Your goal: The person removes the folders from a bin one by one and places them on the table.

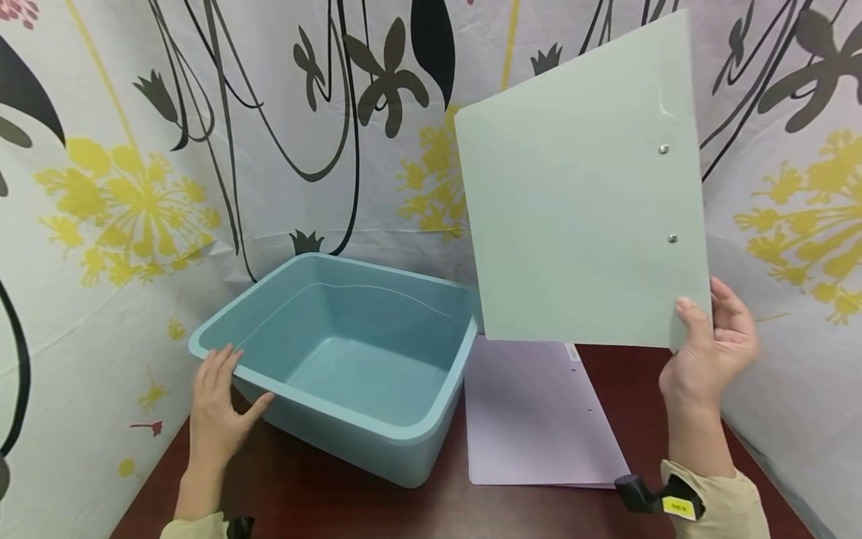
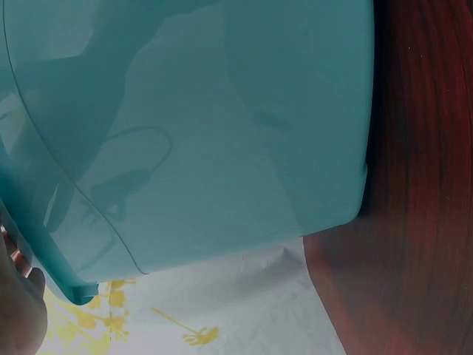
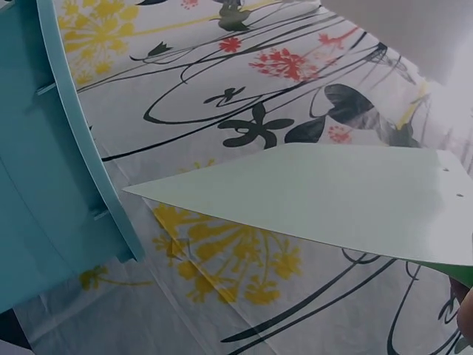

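Observation:
My right hand (image 1: 707,352) pinches the lower right corner of a pale green file folder (image 1: 586,202), thumb on its near face. Raised upright, the folder shows two metal rivets near its right edge. In the right wrist view the green folder (image 3: 310,200) stretches toward the blue tub (image 3: 59,148), with only a bit of the hand showing at the edge. My left hand (image 1: 218,408) rests on the near left rim of the blue plastic tub (image 1: 377,430), its fingers extended over the rim and thumb spread along the outside. The tub's visible inside holds nothing.
A lilac file folder (image 1: 539,419) lies on the dark wood table (image 1: 512,513), right of the tub and partly behind the green folder. White fabric (image 1: 269,195) with yellow flowers and dark stems hangs behind and along the sides of the table.

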`<action>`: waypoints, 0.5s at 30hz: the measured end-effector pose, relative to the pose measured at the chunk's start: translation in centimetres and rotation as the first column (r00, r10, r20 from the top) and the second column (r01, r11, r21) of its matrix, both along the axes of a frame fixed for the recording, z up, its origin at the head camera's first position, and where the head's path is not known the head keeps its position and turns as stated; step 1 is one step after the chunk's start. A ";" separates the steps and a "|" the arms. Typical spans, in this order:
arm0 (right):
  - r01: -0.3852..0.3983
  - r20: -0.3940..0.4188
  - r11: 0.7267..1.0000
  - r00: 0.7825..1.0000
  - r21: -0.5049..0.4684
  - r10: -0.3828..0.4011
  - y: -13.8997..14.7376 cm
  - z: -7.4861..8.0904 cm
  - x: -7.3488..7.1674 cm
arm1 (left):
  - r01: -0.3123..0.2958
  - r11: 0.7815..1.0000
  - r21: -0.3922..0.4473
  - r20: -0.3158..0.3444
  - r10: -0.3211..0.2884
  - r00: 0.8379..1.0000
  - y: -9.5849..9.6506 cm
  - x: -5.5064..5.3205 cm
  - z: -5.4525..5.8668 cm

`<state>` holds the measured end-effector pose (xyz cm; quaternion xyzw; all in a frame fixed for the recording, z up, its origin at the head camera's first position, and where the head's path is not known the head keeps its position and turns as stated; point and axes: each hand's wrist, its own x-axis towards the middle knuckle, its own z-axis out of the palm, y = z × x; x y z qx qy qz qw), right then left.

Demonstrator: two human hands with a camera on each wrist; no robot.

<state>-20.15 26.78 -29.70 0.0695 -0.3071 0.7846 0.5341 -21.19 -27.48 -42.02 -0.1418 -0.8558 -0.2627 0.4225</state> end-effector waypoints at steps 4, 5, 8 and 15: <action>0.005 -0.016 1.000 1.000 0.002 -0.005 0.4 -0.2 0.4 | 0.000 1.000 -0.002 -0.003 0.000 1.000 -0.1 0.1 0.0; 0.012 -0.016 1.000 1.000 0.005 -0.012 0.5 -0.3 0.5 | 0.000 1.000 -0.002 -0.003 0.000 1.000 -0.1 0.0 0.0; 0.019 -0.022 1.000 1.000 -0.008 -0.019 0.8 -0.4 0.9 | 0.000 1.000 -0.002 -0.008 0.000 1.000 -0.1 0.1 0.0; 0.088 -0.025 0.995 0.996 0.040 -0.087 1.9 -0.8 1.4 | -0.002 1.000 0.001 -0.006 0.002 1.000 0.0 0.0 0.0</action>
